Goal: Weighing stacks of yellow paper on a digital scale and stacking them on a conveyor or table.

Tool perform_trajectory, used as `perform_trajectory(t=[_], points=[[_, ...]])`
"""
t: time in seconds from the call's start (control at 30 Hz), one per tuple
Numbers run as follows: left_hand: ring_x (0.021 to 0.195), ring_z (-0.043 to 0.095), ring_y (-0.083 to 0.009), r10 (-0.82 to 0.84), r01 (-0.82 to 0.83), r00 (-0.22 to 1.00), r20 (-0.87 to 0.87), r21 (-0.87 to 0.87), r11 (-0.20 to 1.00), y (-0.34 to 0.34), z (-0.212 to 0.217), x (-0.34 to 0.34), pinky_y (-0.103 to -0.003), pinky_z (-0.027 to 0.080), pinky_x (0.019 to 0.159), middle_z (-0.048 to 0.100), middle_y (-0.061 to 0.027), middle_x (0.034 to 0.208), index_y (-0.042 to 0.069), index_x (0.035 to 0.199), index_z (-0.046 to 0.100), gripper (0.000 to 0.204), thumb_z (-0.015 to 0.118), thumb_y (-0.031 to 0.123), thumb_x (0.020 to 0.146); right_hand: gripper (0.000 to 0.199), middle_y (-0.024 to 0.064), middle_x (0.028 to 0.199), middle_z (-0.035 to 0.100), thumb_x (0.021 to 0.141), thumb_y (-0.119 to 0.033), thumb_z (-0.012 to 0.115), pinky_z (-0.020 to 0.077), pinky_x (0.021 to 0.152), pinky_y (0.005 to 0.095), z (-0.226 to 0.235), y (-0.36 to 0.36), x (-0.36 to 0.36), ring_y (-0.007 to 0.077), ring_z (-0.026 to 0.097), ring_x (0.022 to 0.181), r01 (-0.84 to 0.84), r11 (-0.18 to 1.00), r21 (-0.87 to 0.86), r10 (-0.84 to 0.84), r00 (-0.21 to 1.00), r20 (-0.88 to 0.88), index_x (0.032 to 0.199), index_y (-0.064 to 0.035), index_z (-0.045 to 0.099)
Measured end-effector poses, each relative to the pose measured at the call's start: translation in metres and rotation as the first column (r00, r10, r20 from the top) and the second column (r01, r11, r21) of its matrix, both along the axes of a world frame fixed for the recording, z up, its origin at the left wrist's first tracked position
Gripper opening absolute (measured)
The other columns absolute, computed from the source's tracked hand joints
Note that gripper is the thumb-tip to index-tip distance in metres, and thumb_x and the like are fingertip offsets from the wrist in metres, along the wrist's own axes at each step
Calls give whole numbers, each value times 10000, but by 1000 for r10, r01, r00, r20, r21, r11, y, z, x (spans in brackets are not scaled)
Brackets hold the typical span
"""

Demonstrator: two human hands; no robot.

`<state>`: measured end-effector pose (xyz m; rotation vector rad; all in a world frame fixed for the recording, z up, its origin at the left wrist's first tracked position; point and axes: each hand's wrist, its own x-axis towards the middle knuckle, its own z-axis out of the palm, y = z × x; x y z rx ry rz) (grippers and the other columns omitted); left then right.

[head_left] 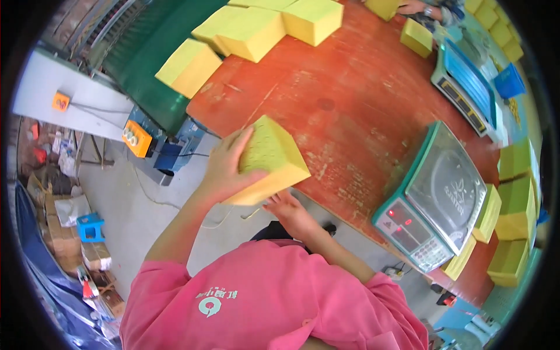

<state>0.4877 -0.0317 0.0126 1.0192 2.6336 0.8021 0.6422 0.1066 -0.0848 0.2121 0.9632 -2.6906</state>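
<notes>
My left hand [226, 166] grips a thick yellow block [274, 154], which looks like a stack of paper with rows of small marks on one face. Its thumb lies across the near side and its fingers over the far left edge. The block is tilted and held up at the near left edge of the red table [332, 105]. Just below the block's lower corner is my right hand [290, 214], fingers stretched out. Whether its fingertips touch the block's underside I cannot tell.
More yellow blocks [251, 32] stand at the far left by a green belt [140, 64]. A scale [446, 181] with a lit display sits at right, a second scale [466, 81] beyond it. Blocks [516, 204] are stacked far right. A person's hand [411, 7] shows at the far edge.
</notes>
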Motion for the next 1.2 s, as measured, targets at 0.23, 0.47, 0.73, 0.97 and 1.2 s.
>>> perform_trajectory(t=[0.23,0.47,0.73,0.97,1.2], points=[[1095,605,-214,-419,-721,201,885,423,548,108,25,92,-377,522,903,586,-95,1249,61,1361,483,589,400,524,1006,578,231,1547,269,951,-360,595,239,1153,464,108,122,120,386,238,1450,545,293,785,-147,838,-526,1401,-21,464],[1135,612,-216,-733,-414,-107,671,641,647,341,34,179,-362,527,956,568,-117,1301,38,1382,447,496,428,381,1025,534,257,1440,435,893,-331,631,328,1099,504,174,231,203,481,379,1344,466,-639,613,-248,629,-737,1323,-21,568],[1146,599,-309,-469,-293,-23,883,443,847,343,15,184,-508,516,925,571,-155,1307,61,1390,461,612,402,534,1005,455,188,1313,571,802,-71,677,407,1043,446,176,276,198,375,500,1267,266,-675,688,-352,704,-617,1250,-30,613],[1121,618,-291,162,-190,982,101,415,890,229,26,-48,-375,496,953,622,-171,1245,3,1267,581,512,647,360,906,450,195,1347,557,753,-1,643,338,1093,512,184,240,179,403,438,1332,82,-783,616,-354,756,-551,1202,11,620],[1430,295,-342,274,-343,780,-563,-19,939,143,22,-302,-441,253,1168,367,-227,1499,-26,1443,364,929,680,567,802,339,173,1271,608,843,13,514,348,1100,456,190,170,52,370,490,1298,427,-571,701,-301,686,-663,1162,49,622]])
